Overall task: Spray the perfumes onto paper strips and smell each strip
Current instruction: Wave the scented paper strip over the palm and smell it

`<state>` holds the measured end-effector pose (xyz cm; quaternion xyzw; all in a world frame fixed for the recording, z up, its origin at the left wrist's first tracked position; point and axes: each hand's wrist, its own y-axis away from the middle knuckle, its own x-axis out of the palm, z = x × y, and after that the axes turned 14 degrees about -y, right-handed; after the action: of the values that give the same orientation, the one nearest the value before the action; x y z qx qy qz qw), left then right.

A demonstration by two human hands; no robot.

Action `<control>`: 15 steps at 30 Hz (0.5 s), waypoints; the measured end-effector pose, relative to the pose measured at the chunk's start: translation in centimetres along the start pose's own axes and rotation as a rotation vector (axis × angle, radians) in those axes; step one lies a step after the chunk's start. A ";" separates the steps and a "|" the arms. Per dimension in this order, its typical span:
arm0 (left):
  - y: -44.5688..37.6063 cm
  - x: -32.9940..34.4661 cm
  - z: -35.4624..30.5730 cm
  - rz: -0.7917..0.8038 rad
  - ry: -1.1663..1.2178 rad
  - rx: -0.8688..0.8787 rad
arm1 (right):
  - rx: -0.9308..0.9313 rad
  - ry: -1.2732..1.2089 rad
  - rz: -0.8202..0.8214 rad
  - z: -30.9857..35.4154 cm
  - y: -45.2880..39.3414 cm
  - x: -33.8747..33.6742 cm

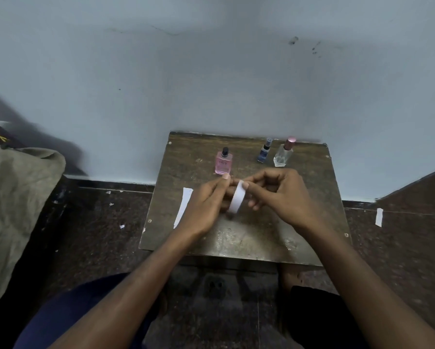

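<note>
White paper strip [237, 200] pinched between both hands' fingers [246, 185].

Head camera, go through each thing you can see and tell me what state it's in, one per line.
Pink bottle: upright, capped.
Blue bottle: upright, capped.
Clear bottle: upright, capped.
Held strip: pinched by left hand and right hand.
Spare strip: flat on table.

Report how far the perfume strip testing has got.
Early stage, by the look of it. Done: a paper strip lies ready on the table; whether it was sprayed I cannot tell. In hand: the left hand and right hand both pinch a second strip. Left: the pink bottle, blue bottle and clear bottle stand untouched.
</note>
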<state>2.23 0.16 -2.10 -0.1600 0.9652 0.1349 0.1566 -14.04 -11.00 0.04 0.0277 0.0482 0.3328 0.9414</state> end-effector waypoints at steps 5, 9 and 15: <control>0.2 0.1 -0.2 -0.016 -0.007 -0.008 | -0.026 0.080 -0.159 -1.6 -1.2 -0.2; 0.7 0.1 0.3 -0.007 -0.065 -0.029 | -0.016 0.120 -0.171 -2.4 -1.4 0.1; 1.0 -0.3 0.7 0.031 -0.121 -0.096 | -0.020 0.227 -0.179 -3.3 -2.3 1.2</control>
<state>2.36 1.39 -2.45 -0.1437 0.9488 0.1928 0.2047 -12.00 -11.95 -3.47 -0.0241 0.1533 0.2490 0.9560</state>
